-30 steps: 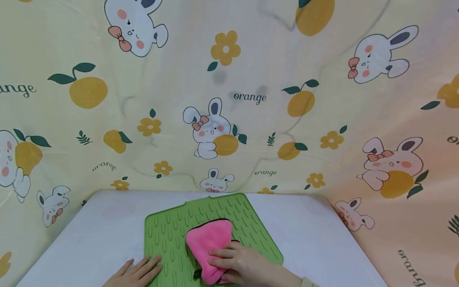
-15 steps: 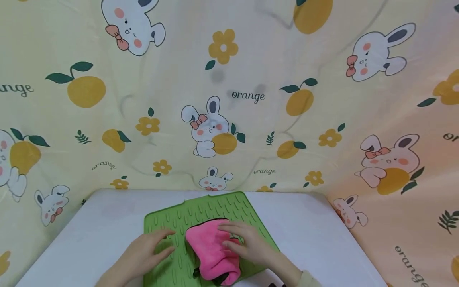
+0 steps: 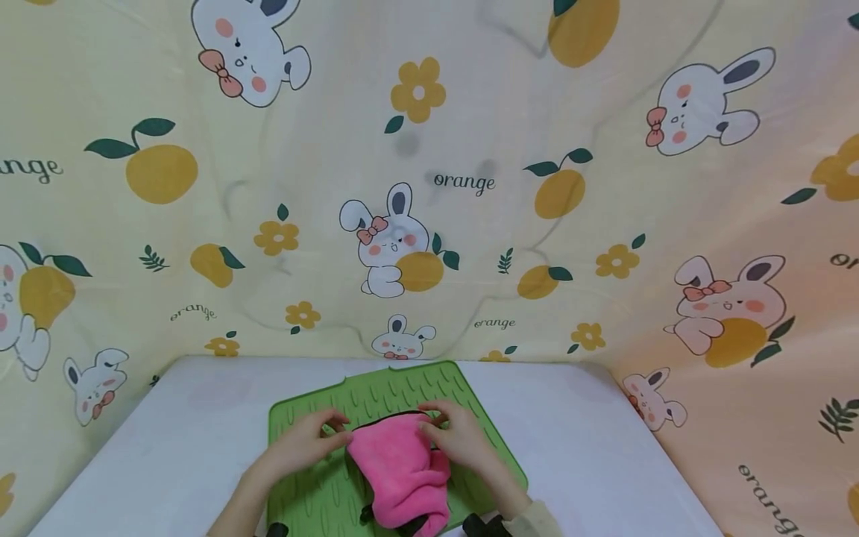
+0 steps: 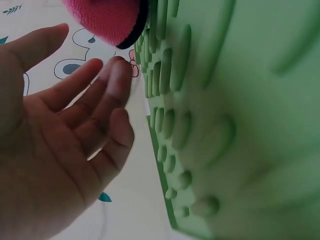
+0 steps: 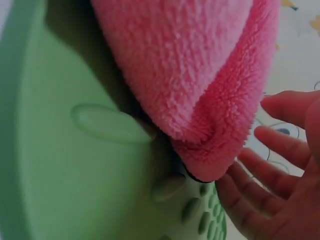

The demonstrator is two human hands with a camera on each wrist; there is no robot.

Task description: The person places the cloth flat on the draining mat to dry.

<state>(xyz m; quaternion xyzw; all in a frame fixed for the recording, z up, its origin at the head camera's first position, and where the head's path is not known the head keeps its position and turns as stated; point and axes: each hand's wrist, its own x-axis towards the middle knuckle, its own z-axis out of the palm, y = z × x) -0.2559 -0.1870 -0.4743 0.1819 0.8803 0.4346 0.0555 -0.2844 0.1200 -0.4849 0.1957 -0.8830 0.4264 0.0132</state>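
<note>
A pink plush cloth (image 3: 396,466) with black edging lies on a green ridged mat (image 3: 315,410), bunched into folds at its near right end. My left hand (image 3: 302,444) is at the cloth's far left corner. In the left wrist view the fingers of that hand (image 4: 70,120) are loosely bent, with a gap between them and the cloth corner (image 4: 110,20). My right hand (image 3: 459,440) is at the far right corner. The right wrist view shows its relaxed fingers (image 5: 270,185) beside the cloth's tip (image 5: 205,160), thumb apart; whether a fingertip touches it is unclear.
The mat lies on a white table (image 3: 564,440). Behind and at the sides hangs a yellow curtain (image 3: 470,246) printed with rabbits and oranges. Black bands (image 3: 483,526) show near the wrists at the bottom edge.
My left hand has lifted off the mat and moved right to the cloth's far left corner. My right hand has let go of the near folds and moved to the far right corner.
</note>
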